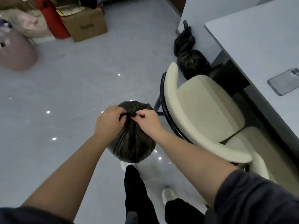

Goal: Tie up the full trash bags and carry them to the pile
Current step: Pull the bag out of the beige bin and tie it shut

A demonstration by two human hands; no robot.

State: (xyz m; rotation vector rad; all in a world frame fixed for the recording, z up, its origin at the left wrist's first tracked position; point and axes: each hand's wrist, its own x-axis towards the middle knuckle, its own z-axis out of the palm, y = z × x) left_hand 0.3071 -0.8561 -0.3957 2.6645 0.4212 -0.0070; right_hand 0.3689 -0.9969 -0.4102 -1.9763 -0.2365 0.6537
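Observation:
A full black trash bag point(131, 143) stands on the grey floor in front of my feet, its neck gathered into a small knot at the top. My left hand point(108, 122) grips the twisted plastic on the left of the knot. My right hand point(149, 121) pinches the plastic on the right of it. Two tied black trash bags point(190, 50) lie together on the floor farther off, against the wall by the table.
A cream chair with a black frame point(202, 109) stands close on the right, pushed toward a pale table point(252, 39) that bears a phone point(284, 81). At the back left are a cardboard box point(85, 21), a red object point(51, 18) and a pink container point(16, 52).

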